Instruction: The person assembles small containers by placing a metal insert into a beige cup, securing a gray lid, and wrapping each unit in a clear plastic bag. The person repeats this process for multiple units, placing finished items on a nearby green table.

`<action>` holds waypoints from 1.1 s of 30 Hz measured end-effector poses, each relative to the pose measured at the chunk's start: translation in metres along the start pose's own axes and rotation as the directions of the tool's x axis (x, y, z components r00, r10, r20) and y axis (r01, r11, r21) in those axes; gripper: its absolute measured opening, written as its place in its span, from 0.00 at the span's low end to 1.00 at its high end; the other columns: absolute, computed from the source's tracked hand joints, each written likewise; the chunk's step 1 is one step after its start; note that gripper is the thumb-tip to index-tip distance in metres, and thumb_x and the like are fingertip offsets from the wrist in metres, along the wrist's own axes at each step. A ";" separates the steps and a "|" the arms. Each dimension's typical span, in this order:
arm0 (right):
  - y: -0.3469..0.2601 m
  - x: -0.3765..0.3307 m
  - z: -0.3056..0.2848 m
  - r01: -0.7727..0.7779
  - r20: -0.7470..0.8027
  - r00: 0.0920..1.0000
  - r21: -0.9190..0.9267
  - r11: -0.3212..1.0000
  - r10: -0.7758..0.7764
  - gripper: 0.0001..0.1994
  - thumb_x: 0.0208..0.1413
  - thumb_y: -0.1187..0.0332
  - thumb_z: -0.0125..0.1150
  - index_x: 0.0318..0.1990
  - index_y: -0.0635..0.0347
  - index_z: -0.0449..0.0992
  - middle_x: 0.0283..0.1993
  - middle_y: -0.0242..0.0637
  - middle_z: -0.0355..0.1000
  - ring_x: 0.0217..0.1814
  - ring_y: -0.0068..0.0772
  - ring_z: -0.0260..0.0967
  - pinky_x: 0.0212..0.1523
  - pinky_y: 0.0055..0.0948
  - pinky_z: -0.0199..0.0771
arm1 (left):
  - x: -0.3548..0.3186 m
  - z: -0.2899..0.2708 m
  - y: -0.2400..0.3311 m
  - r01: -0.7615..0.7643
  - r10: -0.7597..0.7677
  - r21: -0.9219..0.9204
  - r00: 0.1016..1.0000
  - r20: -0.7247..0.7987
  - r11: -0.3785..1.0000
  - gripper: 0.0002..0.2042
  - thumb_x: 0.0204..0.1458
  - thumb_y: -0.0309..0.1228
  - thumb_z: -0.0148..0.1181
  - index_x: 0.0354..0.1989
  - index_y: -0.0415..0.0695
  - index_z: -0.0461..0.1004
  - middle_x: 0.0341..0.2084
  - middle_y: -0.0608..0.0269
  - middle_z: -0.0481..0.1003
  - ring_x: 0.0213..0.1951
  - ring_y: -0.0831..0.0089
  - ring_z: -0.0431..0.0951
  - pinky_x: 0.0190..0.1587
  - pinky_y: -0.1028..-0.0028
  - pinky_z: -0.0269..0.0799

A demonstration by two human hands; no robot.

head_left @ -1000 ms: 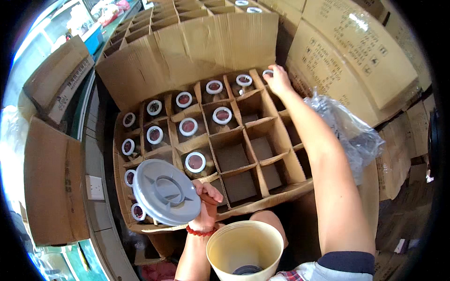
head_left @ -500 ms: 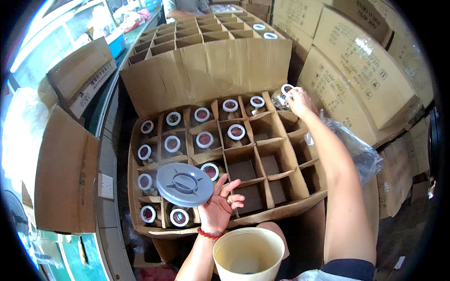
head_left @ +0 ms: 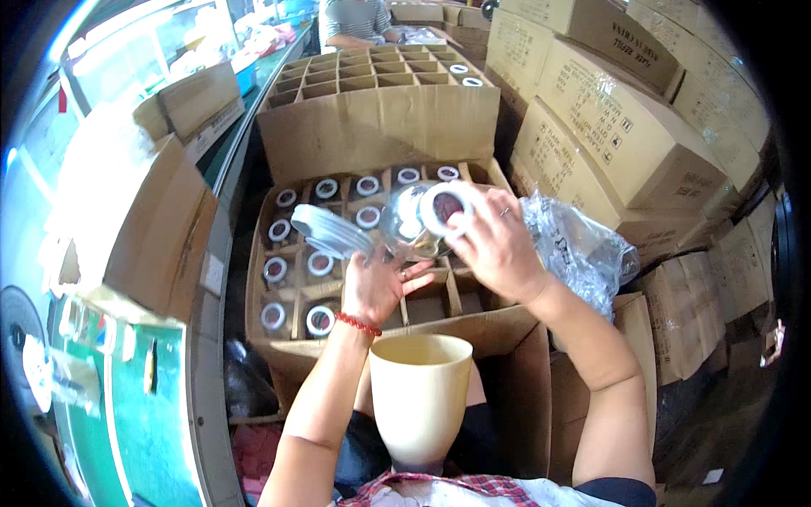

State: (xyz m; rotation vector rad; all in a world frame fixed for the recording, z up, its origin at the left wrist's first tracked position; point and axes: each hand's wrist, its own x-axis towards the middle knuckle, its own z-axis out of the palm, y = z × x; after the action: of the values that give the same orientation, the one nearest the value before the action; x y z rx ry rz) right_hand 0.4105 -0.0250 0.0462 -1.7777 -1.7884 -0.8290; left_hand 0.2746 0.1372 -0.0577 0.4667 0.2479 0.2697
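A clear glass flask (head_left: 402, 221) with a thick white ring round its mouth is tilted above the carton, its ringed mouth toward my right hand (head_left: 498, 241). That hand's fingers grip the ring. Just to the left, my left hand (head_left: 373, 286) holds a round grey lid (head_left: 325, 230) on edge by its thumb side. Its other fingers stretch out under the flask, and I cannot tell if they touch it. Below both hands stands a cream, tapered tub (head_left: 421, 397) between my legs. Similar white-ringed flasks fill several cells of the divided cardboard carton (head_left: 380, 127) in front of me.
A second divided carton (head_left: 359, 74) lies beyond, with a person (head_left: 355, 24) at its far end. Stacked cardboard boxes (head_left: 583, 127) line the right, beside a crumpled clear plastic bag (head_left: 579, 249). On the left runs a green-topped bench (head_left: 160, 422) with an open box (head_left: 165, 237).
My right hand has lifted the flask from the carton's far right corner and brought it toward my left hand. The grey lid has turned from nearly face-up to edge-on.
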 end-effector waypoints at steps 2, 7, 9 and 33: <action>-0.029 -0.010 0.002 0.107 0.005 0.994 0.005 0.994 -0.107 0.12 0.51 0.65 0.63 0.42 0.54 0.70 0.60 0.46 0.64 0.55 0.43 0.65 0.61 0.46 0.57 | -0.016 0.000 0.003 -0.062 0.064 -0.014 0.991 0.115 0.998 0.34 0.63 0.55 0.18 0.69 0.44 0.51 0.67 0.48 0.55 0.64 0.45 0.60 0.60 0.43 0.64; -0.057 -0.024 0.010 0.274 -0.068 0.958 -0.086 0.958 -0.280 0.17 0.59 0.64 0.54 0.56 0.37 0.67 0.66 0.46 0.59 0.66 0.45 0.59 0.66 0.50 0.53 | -0.044 0.018 0.017 -0.210 0.216 -0.117 0.976 0.036 0.971 0.32 0.63 0.51 0.21 0.66 0.43 0.56 0.63 0.52 0.62 0.64 0.53 0.62 0.63 0.48 0.60; -0.060 -0.027 0.015 0.302 -0.052 0.946 -0.220 0.928 -0.320 0.19 0.61 0.58 0.50 0.60 0.30 0.65 0.68 0.45 0.57 0.71 0.44 0.54 0.68 0.50 0.49 | -0.049 0.024 0.015 -0.232 0.238 -0.152 0.971 0.021 0.961 0.31 0.64 0.50 0.21 0.64 0.40 0.59 0.61 0.49 0.64 0.62 0.53 0.64 0.63 0.53 0.61; -0.008 -0.051 0.082 -0.866 0.881 0.473 0.471 -0.168 0.032 0.40 0.55 0.43 0.59 0.66 0.61 0.57 0.50 0.34 0.66 0.50 0.23 0.65 0.46 0.22 0.70 | -0.052 -0.091 -0.017 -0.222 0.145 0.578 0.973 0.177 0.785 0.32 0.62 0.54 0.34 0.67 0.42 0.54 0.61 0.53 0.64 0.58 0.61 0.68 0.60 0.60 0.63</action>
State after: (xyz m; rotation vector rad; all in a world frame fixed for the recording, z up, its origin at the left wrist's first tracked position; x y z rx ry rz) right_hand 0.4110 -0.0027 -0.0484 -1.3879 -0.9306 1.3742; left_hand 0.2026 0.1433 -0.1359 1.1396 0.1599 0.3526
